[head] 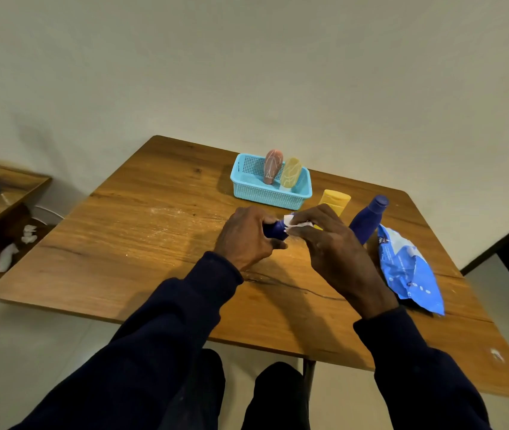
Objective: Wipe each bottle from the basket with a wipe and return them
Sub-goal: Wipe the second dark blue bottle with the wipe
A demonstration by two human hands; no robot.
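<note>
So we've got the small blue bottle (273, 230) lying sideways between our hands, just above the tabletop (141, 231), long axis running left to right. Left hand (247, 235) has its fingers closed around the bottle's left end; right hand (329, 240) pinches the wipe (296, 224) against the right end (cap end, we think, mostly hidden). The basket (270, 193) sits just beyond, so the left hand looks nearer for the return.
</note>
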